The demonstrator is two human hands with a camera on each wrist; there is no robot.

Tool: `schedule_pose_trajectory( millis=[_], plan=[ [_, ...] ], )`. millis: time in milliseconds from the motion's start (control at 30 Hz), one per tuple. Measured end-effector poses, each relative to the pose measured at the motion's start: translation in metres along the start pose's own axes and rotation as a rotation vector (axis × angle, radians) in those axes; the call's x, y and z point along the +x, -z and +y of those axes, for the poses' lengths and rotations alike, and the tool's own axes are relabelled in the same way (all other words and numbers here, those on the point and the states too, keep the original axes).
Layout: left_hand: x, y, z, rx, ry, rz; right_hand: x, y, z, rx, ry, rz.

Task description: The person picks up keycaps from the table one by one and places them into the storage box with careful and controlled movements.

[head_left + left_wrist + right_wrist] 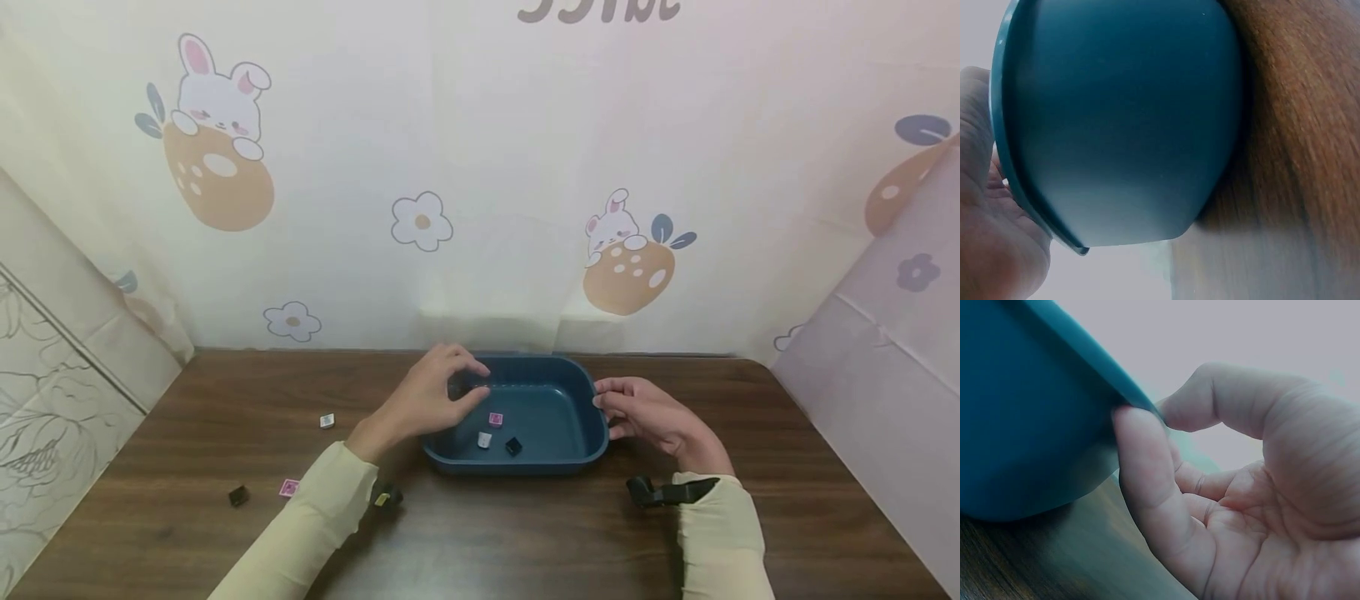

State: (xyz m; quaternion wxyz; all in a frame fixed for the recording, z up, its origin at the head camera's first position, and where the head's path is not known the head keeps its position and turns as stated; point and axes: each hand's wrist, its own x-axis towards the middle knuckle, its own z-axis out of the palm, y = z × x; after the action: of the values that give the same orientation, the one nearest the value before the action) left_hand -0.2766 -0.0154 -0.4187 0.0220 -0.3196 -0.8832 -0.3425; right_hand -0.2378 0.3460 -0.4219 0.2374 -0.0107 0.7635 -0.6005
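Note:
A blue tray (558, 421) (1122, 125) (1029, 412) holds a pink cube (496, 420), a white cube (484, 440) and a black cube (513, 447). Over its left end is my left hand (427, 396) (991, 212), thumb and forefinger curved with their tips apart; a dark patch shows between them, and I cannot tell what it is. My right hand (648, 417) (1241, 481) pinches the rim at the tray's right end between thumb and forefinger.
On the brown table (510, 533), left of the tray, lie a white cube (327, 421), a pink cube (288, 487) beside my left sleeve, and a black cube (238, 497). A patterned curtain (495, 150) hangs behind the table's back edge.

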Motion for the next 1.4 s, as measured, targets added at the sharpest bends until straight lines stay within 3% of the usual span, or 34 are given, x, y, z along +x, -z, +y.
schedule_pose_trajectory(
  millis=[500, 1400],
  plan=[
    [-0.007, 0.010, -0.002, 0.008, 0.024, 0.009, -0.001, -0.001, -0.003, -0.011, 0.019, -0.013],
    [-0.033, 0.029, -0.028, 0.020, 0.125, 0.059, 0.002, 0.001, -0.001, -0.016, 0.005, -0.019]
  ],
)
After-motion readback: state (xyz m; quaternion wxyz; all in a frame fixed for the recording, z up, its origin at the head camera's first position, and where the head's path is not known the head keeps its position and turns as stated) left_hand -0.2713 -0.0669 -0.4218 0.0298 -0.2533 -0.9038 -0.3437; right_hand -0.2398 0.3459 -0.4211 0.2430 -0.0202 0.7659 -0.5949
